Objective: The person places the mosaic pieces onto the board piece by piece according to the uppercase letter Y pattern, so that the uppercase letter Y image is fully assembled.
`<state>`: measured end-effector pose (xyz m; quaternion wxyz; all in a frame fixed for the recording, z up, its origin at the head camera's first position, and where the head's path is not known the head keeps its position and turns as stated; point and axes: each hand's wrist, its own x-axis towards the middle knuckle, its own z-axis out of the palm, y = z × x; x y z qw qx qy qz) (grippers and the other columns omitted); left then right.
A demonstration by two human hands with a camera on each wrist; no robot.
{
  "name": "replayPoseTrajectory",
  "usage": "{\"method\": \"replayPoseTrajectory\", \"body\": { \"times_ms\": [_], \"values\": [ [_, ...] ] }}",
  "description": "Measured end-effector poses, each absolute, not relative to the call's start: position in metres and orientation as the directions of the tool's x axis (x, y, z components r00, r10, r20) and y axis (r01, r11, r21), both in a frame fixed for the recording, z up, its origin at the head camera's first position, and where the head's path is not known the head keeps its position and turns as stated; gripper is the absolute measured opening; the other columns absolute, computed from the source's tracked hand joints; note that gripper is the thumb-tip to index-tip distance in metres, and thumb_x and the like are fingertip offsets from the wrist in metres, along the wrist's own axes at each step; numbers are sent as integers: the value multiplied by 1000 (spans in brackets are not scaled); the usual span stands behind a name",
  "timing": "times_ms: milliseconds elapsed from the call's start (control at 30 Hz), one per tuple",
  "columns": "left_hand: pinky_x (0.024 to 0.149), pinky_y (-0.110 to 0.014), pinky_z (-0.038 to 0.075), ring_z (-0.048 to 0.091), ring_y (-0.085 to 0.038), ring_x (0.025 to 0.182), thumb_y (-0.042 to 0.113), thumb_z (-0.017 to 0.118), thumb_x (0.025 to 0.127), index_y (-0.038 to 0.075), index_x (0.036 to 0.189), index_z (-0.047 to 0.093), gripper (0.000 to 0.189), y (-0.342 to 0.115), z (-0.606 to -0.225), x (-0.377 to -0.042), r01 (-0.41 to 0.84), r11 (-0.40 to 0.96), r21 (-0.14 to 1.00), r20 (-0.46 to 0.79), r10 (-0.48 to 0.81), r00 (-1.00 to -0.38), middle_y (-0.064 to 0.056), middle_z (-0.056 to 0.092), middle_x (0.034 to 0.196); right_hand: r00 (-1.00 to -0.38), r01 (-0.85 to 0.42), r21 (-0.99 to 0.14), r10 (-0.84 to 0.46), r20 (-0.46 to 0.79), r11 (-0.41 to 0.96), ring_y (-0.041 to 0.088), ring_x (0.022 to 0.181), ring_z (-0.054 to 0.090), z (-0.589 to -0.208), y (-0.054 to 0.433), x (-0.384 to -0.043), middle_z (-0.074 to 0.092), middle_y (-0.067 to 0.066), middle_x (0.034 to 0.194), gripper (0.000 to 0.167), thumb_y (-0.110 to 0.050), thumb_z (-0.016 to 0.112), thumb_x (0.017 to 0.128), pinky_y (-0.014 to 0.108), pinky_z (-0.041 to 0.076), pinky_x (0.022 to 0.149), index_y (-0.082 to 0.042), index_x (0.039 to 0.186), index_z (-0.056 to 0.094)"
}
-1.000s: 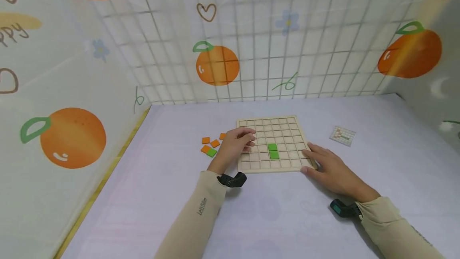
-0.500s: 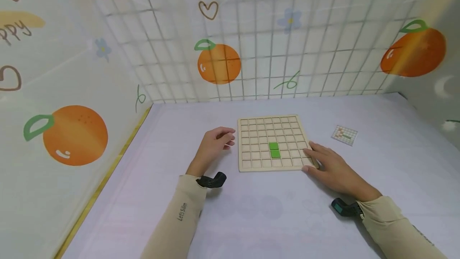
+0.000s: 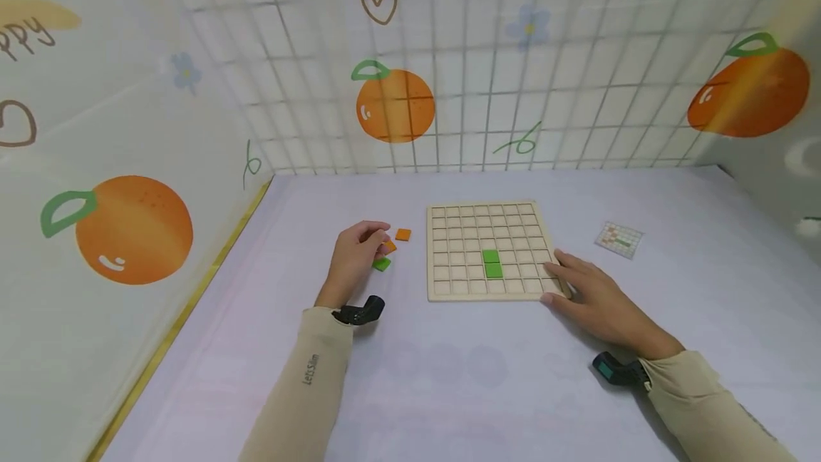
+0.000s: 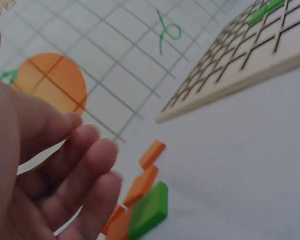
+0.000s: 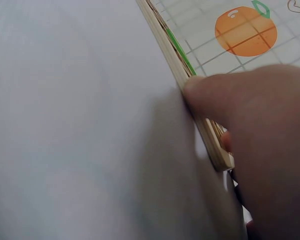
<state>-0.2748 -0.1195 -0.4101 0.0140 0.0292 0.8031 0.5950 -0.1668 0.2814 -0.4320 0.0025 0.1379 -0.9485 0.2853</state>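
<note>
A square wooden grid board (image 3: 474, 298) lies on the table, two green square tiles (image 3: 490, 256) set one behind the other in its cells. My right hand (image 3: 596, 305) holds the board's near right corner. In the right wrist view its thumb (image 5: 205, 90) presses the front edge. Left of the board, my left hand (image 3: 351, 255) hovers by a cluster of loose tiles, fingers loosely bent, nothing between them. A green tile (image 4: 150, 212) leans against several orange tiles (image 4: 152, 154) just past the fingertips. In the head view the hand partly covers this cluster.
A small printed card (image 3: 619, 239) with a coloured grid pattern lies right of the board. A white cloth (image 3: 462, 383) covers the table. Behind and at the left stand fabric walls printed with oranges (image 3: 394, 105).
My left hand has drawn back left from over the board to the loose tiles, covering part of them. My right hand stays on the board's corner. The head view has tilted slightly down.
</note>
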Motion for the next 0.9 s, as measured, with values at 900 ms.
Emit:
{"method": "replayPoseTrajectory", "body": {
  "times_ms": [900],
  "values": [
    [87, -38, 46, 57, -21, 97, 28, 66, 97, 19, 110, 73, 18, -154, -430, -265, 140, 601, 787, 92, 110, -990, 2, 67, 104, -964, -258, -523, -251, 85, 812, 46, 145, 21, -434, 279, -167, 26, 19, 161, 72, -50, 62, 97, 66, 22, 109, -5, 150, 45]
  ]
}}
